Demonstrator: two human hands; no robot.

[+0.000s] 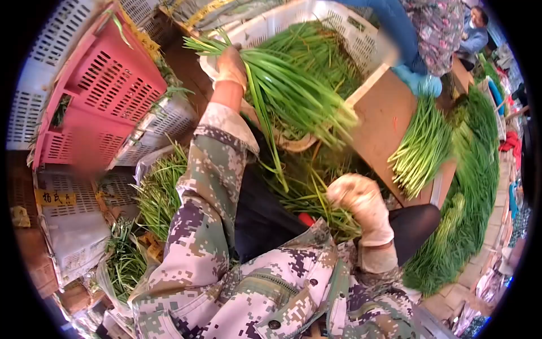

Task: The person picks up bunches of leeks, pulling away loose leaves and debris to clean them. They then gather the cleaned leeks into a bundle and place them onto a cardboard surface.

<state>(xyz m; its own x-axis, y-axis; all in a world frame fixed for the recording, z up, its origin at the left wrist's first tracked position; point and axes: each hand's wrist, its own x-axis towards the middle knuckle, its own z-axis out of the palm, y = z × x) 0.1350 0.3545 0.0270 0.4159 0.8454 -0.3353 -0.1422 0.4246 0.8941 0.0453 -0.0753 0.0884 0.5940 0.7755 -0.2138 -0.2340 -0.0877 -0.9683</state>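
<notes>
My left hand (228,66), in a pale glove, is wrapped round a bunch of Chinese chives (299,85). One end of the bunch sticks out left of the hand, while the rest fans to the right over a white crate (265,35) with more chives (333,48) inside. Low in front of my body, my gloved right hand (358,200) is smeared by motion, its fingers unclear. Loose chives (339,220) lie right under it. A neat bundle of chives (420,147) rests on a brown board (381,113) to the right.
A pink crate (116,70) and a grey-white crate (73,226) stand at the left, near bagged greens (161,195). Along the right stretches a long heap of chives (471,169). Beyond the board, a person's blue-gloved hand (420,83) hangs; another person (474,34) sits further back.
</notes>
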